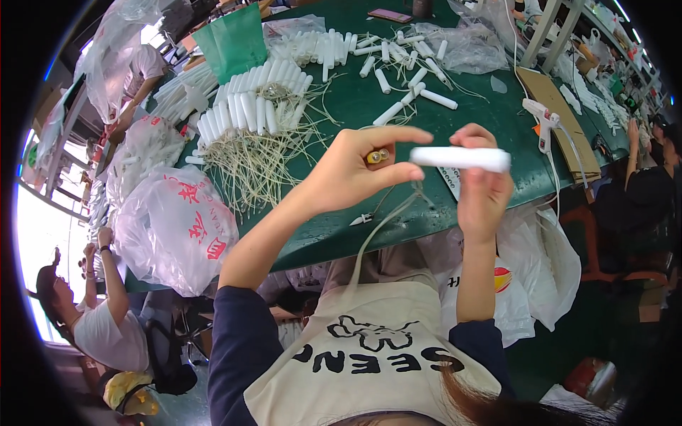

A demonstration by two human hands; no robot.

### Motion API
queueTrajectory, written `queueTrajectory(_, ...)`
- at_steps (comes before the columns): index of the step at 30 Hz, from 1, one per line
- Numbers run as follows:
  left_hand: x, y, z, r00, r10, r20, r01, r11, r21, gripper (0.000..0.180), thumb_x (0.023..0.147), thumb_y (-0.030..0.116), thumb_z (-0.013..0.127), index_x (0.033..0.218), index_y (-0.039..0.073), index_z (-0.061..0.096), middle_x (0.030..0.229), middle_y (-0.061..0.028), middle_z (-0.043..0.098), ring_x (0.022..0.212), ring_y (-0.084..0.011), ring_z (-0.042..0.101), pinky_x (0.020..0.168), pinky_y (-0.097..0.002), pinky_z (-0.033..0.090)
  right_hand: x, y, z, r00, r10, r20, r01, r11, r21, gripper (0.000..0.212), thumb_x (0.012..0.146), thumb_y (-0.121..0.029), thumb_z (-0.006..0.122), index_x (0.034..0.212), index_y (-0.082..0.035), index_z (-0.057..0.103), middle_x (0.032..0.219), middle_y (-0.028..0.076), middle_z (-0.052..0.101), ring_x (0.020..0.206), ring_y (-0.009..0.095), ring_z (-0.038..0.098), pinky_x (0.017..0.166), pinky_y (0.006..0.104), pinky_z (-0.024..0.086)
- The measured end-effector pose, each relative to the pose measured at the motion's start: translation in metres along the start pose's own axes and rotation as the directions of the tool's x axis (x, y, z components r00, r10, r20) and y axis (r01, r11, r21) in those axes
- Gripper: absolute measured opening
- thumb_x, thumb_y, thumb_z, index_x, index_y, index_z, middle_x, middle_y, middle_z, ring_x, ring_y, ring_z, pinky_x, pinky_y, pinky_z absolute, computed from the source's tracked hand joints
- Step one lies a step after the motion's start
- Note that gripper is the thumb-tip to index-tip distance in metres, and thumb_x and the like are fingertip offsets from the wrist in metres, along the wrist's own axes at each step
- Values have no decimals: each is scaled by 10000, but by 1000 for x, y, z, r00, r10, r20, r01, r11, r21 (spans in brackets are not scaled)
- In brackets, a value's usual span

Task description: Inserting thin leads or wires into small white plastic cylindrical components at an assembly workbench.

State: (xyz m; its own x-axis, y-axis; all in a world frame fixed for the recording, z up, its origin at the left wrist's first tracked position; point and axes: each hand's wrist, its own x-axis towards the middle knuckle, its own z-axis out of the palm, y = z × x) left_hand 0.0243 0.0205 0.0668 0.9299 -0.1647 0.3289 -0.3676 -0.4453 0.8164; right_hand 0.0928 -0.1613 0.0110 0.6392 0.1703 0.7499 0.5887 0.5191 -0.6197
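Between the thumb and fingers of my right hand (pixel 484 195) is a white plastic tube (pixel 458 157), held level. A thin pale cable (pixel 376 231) hangs below the tube's left end and runs down towards my lap. My left hand (pixel 348 170) is just left of that end, its thumb and forefinger parted around it; whether they touch it I cannot tell. Its other fingers are curled around a small yellow-ended object (pixel 374 157), mostly hidden in the palm. A small white pointed piece (pixel 361 219) on a dark wire lies on the green table (pixel 334 234) below.
Rows of white tubes with cables (pixel 249 106) lie at the left, with loose ones (pixel 415 92) farther back. A glue gun (pixel 543 121) rests at right beside a cardboard sheet (pixel 561 128). Plastic bags (pixel 177 227) crowd the left edge. Other people sit on both sides.
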Motion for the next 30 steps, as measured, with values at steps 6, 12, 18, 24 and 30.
queueTrajectory(6,-13,-4,3,949,-256,186,314,834,-454,452,944,279,415,1313,30,333,621,23,379,544,-53,304,492,-203,247,-23,-43,-17,965,232,126,-238,971,34,413,906,-399,550,1012,0,532,771,116,593,681,217,566,632,329,463)
queueTrajectory(12,-25,-10,18,965,-224,137,254,929,-268,360,919,30,306,1279,27,310,665,-4,431,559,-72,350,526,-216,316,-59,-27,-6,797,497,343,-435,867,-244,210,830,-70,602,1001,52,595,759,68,617,605,100,584,542,219,448)
queueTrajectory(18,-28,-7,26,998,-51,45,50,999,18,384,880,-29,403,1256,13,340,622,-72,508,522,-142,491,502,-270,389,-61,-24,1,805,525,276,-410,829,-381,253,770,-57,660,1001,29,602,779,79,627,588,109,584,550,236,450)
queueTrajectory(24,-29,-11,35,940,323,109,-317,709,630,420,770,-20,568,1175,45,475,690,-73,529,507,-232,557,413,-339,411,-66,-18,5,860,449,241,-302,830,-468,240,793,-102,684,995,-2,600,826,116,629,680,225,608,602,300,459)
queueTrajectory(30,-28,-12,35,958,263,117,-282,772,570,435,827,197,606,1207,52,453,744,-106,530,548,-271,565,476,-362,438,-73,-12,6,841,473,263,-331,835,-439,246,788,-95,685,1000,-1,601,845,125,639,703,236,620,619,301,468)
